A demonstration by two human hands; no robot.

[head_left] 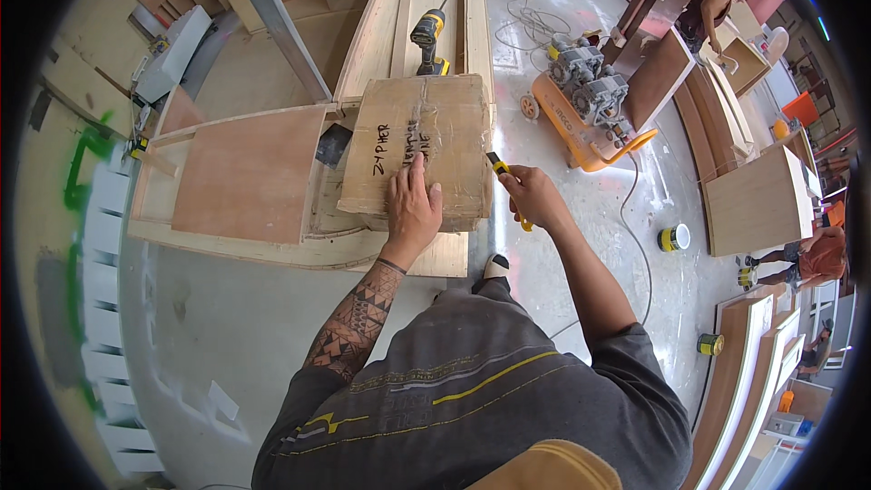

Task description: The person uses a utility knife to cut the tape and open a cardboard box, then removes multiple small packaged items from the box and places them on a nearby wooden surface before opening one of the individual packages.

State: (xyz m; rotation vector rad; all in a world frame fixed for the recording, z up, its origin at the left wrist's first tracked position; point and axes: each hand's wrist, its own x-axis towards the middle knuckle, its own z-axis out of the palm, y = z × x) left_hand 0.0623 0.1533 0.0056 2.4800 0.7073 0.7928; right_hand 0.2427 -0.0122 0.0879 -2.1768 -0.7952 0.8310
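A taped brown cardboard box point(463, 141) with black handwriting on top sits on a plywood frame point(445, 259) in front of me. My left hand point(415, 209) lies on the near part of the box top, fingers stretched out and pointing away. Just off the box's right side, my right hand point(537, 198) is closed around a yellow and black utility knife point(498, 163). The knife's front end points away and to the left, toward the box's edge, without visibly touching it. Whether the blade is out is too small to tell.
Behind the box a yellow and black cordless drill point(428, 41) stands on the plywood. To the right is an orange air compressor point(573, 122) with a hose along the floor. A can point(674, 237) stands nearer. Other people point(712, 9) are at the far right among wooden cabinets point(762, 204).
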